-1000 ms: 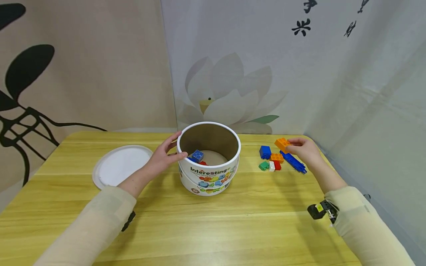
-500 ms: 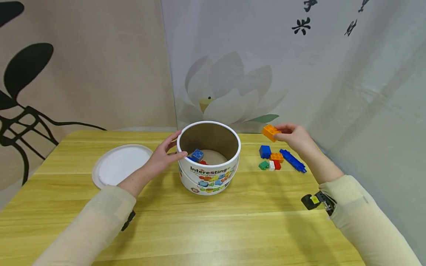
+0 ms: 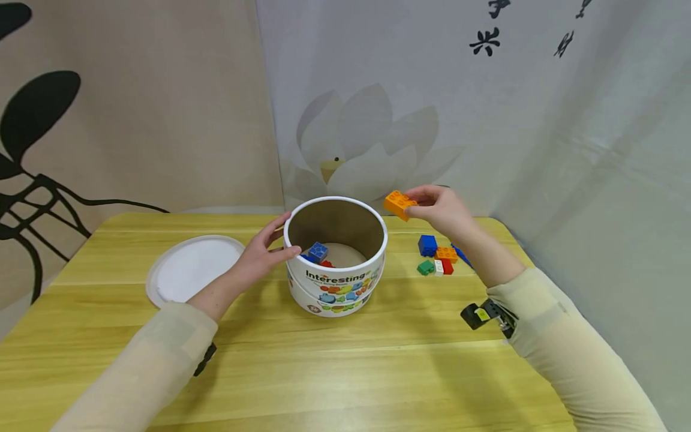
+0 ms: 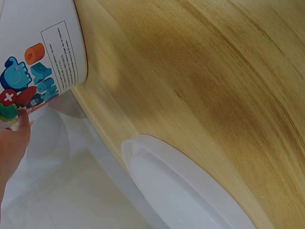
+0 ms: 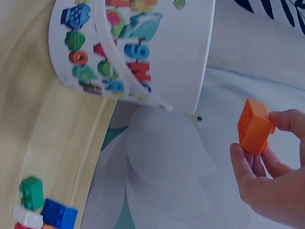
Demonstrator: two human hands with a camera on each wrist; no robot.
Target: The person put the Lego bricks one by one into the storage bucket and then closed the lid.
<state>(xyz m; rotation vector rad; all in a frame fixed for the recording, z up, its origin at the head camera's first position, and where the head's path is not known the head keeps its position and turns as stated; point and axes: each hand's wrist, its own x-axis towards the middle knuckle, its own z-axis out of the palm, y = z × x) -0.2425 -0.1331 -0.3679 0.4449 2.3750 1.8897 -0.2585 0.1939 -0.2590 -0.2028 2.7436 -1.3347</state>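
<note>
A white printed bucket (image 3: 336, 288) stands on the table, with blue and red pieces (image 3: 318, 252) lying inside. My left hand (image 3: 259, 258) holds the bucket's left side, thumb and fingers spread round its rim. Up in the air, right of the bucket and a little above rim height, my right hand (image 3: 442, 210) pinches an orange building brick (image 3: 398, 205) between thumb and fingers. The right wrist view shows the same orange brick (image 5: 255, 126) at the fingertips, apart from the bucket.
To the right lies a small group of bricks: blue (image 3: 427, 245), orange (image 3: 446, 254), green (image 3: 426, 267), white (image 3: 438, 267) and red (image 3: 447, 267). A long blue piece (image 3: 462, 256) is partly hidden by the right arm. The round white lid (image 3: 194, 270) lies left.
My right hand has carried the orange brick leftward and up, from above the loose bricks towards the bucket. The left hand has kept its place on the bucket.
</note>
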